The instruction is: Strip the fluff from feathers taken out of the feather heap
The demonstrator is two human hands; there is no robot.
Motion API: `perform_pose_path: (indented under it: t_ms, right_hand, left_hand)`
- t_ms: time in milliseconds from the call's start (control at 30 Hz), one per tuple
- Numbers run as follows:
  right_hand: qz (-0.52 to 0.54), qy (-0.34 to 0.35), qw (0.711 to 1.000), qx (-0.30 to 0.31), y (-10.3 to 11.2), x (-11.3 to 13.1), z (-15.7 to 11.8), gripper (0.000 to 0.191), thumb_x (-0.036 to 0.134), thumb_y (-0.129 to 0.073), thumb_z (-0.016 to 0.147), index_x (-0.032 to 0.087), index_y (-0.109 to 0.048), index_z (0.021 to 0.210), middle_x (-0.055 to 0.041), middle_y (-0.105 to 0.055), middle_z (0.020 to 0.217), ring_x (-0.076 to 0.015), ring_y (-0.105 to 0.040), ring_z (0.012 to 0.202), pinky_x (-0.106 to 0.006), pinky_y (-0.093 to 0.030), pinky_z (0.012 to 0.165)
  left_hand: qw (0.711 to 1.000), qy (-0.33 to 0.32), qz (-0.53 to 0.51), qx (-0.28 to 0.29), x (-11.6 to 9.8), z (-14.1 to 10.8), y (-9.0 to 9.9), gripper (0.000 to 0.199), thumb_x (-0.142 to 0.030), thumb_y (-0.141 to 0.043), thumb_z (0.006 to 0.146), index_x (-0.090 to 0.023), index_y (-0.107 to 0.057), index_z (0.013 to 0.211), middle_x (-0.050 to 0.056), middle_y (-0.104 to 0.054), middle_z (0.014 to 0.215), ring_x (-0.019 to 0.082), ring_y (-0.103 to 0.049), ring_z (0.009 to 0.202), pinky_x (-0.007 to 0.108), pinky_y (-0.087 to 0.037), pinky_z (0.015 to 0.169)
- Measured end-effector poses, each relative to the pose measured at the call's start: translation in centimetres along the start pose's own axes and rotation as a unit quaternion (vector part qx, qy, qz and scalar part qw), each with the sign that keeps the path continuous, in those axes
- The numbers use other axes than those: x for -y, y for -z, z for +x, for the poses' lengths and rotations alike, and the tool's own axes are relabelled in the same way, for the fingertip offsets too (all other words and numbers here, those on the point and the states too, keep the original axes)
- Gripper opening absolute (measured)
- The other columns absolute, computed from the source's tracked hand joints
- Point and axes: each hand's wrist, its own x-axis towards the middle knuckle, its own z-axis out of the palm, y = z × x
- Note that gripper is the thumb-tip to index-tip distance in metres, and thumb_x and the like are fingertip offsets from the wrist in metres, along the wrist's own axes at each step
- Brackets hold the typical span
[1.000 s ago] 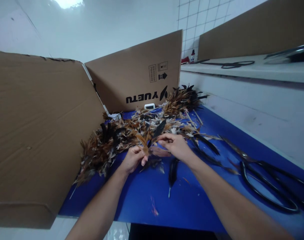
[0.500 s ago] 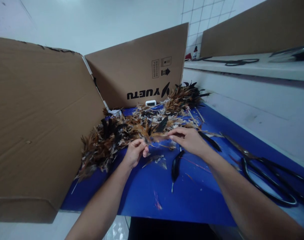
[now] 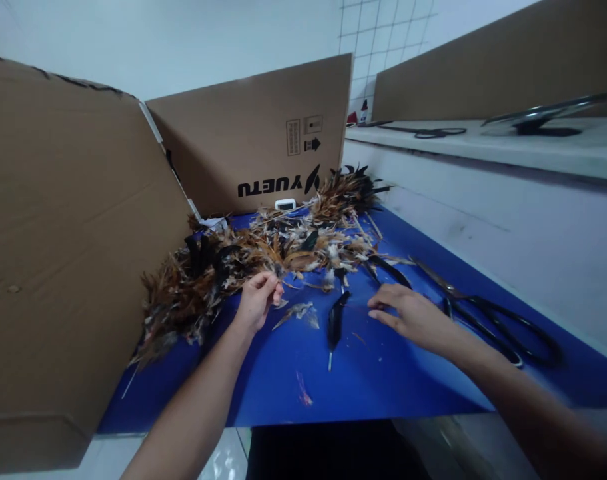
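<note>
Feathers, loose and heaped, on a blue table

Clock positions are read from the middle of the tabletop, twelve being the far side.

Left hand: at ten, thumb and fingertips pinched together on a small bunch of brown feathers, which blends into the heap behind.

Right hand: at three, palm down above the table, thumb and fingers slightly apart; nothing visible between them.

The heap: brown, black and whitish, spread from nine round to one.

Black feather: single, near the middle, pale quill end towards six.

Pale tuft: just beside it, towards ten.

Pink strands: at six, near the close edge.

Large scissors: at three, black handles, beyond the right hand, blades pointing towards the heap.

White gadget: small, at twelve, before a printed cardboard panel.

Plain cardboard panel: upright, at nine.
</note>
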Motion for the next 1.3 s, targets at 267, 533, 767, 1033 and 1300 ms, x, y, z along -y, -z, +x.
perform_pose_path:
  t_ms: [267,533,767,1033,1300]
  right_hand:
    - [-0.053,0.000,0.999,0.000,-2.2,0.5,-0.1,0.020,0.019,-0.040,0.085,0.018,-0.054,0.071,-0.0075,-0.059,0.073,-0.0210,-0.054,0.075,-0.034,-0.041,0.072]
    - [0.323,-0.165,0.932,-0.019,-0.5,2.6,-0.4,0.022,0.039,-0.051,0.079,0.019,-0.050,0.072,-0.0048,-0.062,0.071,-0.0169,-0.059,0.065,-0.031,-0.047,0.062]
    - [0.510,-0.221,0.831,0.016,0.1,6.1,1.8,0.035,0.037,-0.068,0.067,0.015,-0.059,0.092,-0.0018,-0.060,0.068,-0.0112,-0.055,0.056,-0.025,-0.045,0.053]
    - [0.509,-0.215,0.833,0.022,-1.4,8.2,6.6,0.015,0.029,-0.061,0.067,0.016,-0.056,0.070,0.0037,-0.052,0.058,-0.0066,-0.048,0.047,-0.021,-0.043,0.047]
    - [0.468,-0.210,0.857,0.038,-4.7,8.7,8.9,0.017,0.032,-0.060,0.071,0.017,-0.051,0.069,0.0074,-0.046,0.045,-0.0068,-0.043,0.033,-0.020,-0.036,0.035]
  left_hand:
    - [1.000,-0.005,0.000,0.006,0.1,0.0,0.0,0.028,-0.035,-0.071,0.068,-0.013,-0.055,0.061,-0.003,-0.056,0.054,0.003,-0.044,0.040,0.015,-0.035,0.040]
    - [1.000,0.003,0.017,0.004,0.8,0.0,0.0,0.028,-0.036,-0.070,0.069,-0.013,-0.056,0.062,-0.003,-0.057,0.053,0.004,-0.043,0.039,0.017,-0.036,0.041]
    - [0.999,0.016,0.036,-0.002,1.2,-0.1,-0.1,0.031,-0.040,-0.070,0.068,-0.012,-0.057,0.062,-0.003,-0.055,0.049,0.004,-0.044,0.037,0.018,-0.034,0.041]
    - [0.999,0.024,0.029,-0.026,1.3,-0.1,-0.2,0.030,-0.039,-0.069,0.069,-0.012,-0.057,0.063,-0.001,-0.058,0.054,0.004,-0.044,0.039,0.018,-0.036,0.041]
    - [0.999,0.019,0.016,-0.034,1.2,-0.2,-0.3,0.030,-0.039,-0.069,0.068,-0.012,-0.055,0.064,-0.001,-0.057,0.055,0.005,-0.045,0.041,0.018,-0.037,0.042]
